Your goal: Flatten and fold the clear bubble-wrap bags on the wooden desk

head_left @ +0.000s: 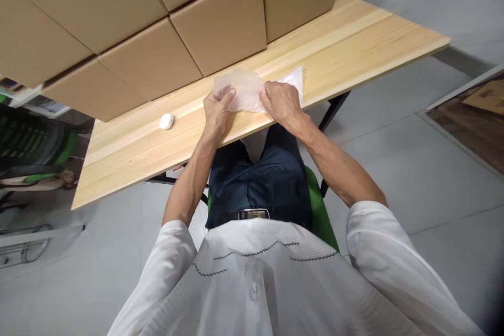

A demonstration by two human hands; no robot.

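A translucent whitish sheet, like thin plastic or foam wrap point(244, 89), is stretched between my hands over the wooden table point(338, 58). My left hand point(217, 110) pinches its left side between thumb and fingers. On the opposite side, my right hand point(281, 100) is closed on the sheet, with the thumb pressed near the fingers. Another white, crinkled plastic piece point(294, 80) shows beyond my right hand; whether it joins the sheet I cannot tell. A small white rounded case point(167, 121) lies on the table to the left of my left hand.
Stacked cardboard boxes point(220, 21) form a wall along the table's far side. A green and black chair point(39, 136) stands off to the left. At the far right, a brown cardboard piece point(486, 97) lies low beside a pale edge.
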